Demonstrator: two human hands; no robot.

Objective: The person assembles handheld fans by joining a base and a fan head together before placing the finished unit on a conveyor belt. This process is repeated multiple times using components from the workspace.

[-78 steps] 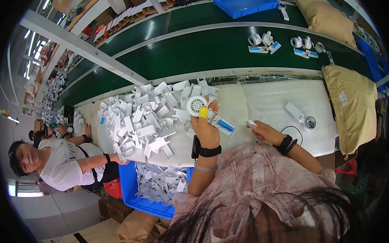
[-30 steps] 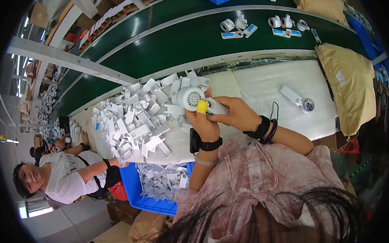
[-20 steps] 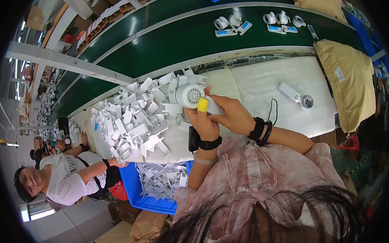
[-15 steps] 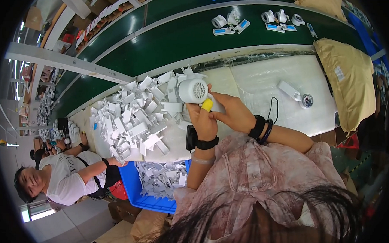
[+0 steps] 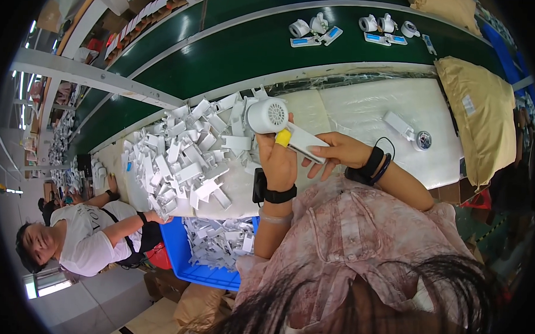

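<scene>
A white handheld fan [image 5: 268, 116], with a round slotted head and a long flat handle, is held over the table in both my hands. My left hand [image 5: 277, 164] is closed around it just below the head, a yellow cover on the thumb. At the handle's lower end, my right hand [image 5: 344, 153] grips with the thumb on top and fingers underneath. Close to the fan's left lies a heap of white plastic handle shells [image 5: 185, 155]. To the right, a similar white piece with a round dark-faced head [image 5: 422, 140] rests on the table.
A blue crate [image 5: 207, 278] of white parts stands below the table's near left edge. Beyond the table, a green conveyor [image 5: 242, 45] carries several partly assembled fans [image 5: 375, 25]. A brown paper-like sack [image 5: 478, 115] sits at the right. Another person [image 5: 94, 240] works at the left.
My right hand has moved down and right along the handle, uncovering its long flat side. The fan's head has shifted slightly up; my left hand still holds it.
</scene>
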